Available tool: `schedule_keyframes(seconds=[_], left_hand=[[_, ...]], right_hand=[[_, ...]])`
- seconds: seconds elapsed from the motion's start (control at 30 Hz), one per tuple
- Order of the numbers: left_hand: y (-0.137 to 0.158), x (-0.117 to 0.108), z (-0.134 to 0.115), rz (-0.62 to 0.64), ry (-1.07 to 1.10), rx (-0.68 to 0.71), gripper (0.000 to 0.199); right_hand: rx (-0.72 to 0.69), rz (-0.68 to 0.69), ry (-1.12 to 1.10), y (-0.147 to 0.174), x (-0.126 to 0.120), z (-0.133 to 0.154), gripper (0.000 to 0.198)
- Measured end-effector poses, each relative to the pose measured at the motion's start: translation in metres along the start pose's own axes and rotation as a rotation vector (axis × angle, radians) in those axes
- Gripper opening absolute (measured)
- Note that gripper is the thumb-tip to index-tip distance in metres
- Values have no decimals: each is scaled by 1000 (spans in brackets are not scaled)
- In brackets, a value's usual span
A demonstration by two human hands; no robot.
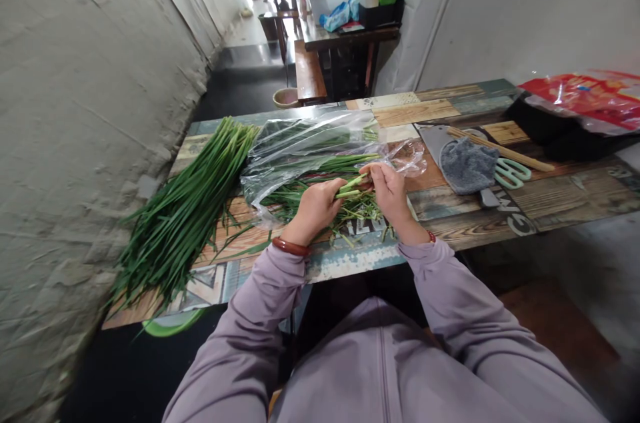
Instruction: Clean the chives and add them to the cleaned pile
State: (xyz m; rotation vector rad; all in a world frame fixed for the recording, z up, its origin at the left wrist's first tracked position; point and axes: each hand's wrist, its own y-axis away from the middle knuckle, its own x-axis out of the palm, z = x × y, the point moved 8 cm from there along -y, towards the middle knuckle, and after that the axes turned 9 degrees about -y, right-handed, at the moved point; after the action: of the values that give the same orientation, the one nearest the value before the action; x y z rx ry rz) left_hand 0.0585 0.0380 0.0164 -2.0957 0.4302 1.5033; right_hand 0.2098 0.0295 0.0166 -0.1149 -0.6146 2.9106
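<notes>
My left hand (319, 208) is closed round a few green chive stalks (354, 184), whose pale ends point to the right. At those ends, the fingers of my right hand (390, 191) are pinched together on the same stalks. Under and around both hands lie loose trimmings (363, 210) and stray leaves. Just beyond them is a clear plastic bag (310, 136) with more chives in and under it. A large pile of long chives (195, 210) rests at the table's left end, its leaf tips hanging toward the near edge.
On the right of the patterned wooden table (480, 216) are a grey cloth (467, 165), green-handled scissors (513, 173), a wooden stick (505, 148) and a red plastic package (590, 96). A green basin (173, 324) shows below the left edge. A rough wall (90, 110) borders the left side.
</notes>
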Motion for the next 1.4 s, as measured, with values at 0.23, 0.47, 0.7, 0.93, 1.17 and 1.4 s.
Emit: schedule_keyframes(seconds=[0.23,0.47,0.7,0.93,1.17,1.4], left_hand=[[-1,-3,1,1,52,-18,15],[-1,-2,0,-6,63,-6,14],[1,-6,2,-61,91,0,13],[1,-6,3,-70,111,2,14],[1,-3,1,-28,68,-6,12],[0,-2,1,-14,62,2,11]], right_hand=[[-148,-19,169,1,2,9,16],[76,-126,-59,-4,-10,-23,28],[-9,-119,28,-7,-17,-16,49],[-225,-137,157,-2,-16,16,36],[-320,-58,299,2,-2,24,21],[-137,-280,181,-3,-32,-2,40]])
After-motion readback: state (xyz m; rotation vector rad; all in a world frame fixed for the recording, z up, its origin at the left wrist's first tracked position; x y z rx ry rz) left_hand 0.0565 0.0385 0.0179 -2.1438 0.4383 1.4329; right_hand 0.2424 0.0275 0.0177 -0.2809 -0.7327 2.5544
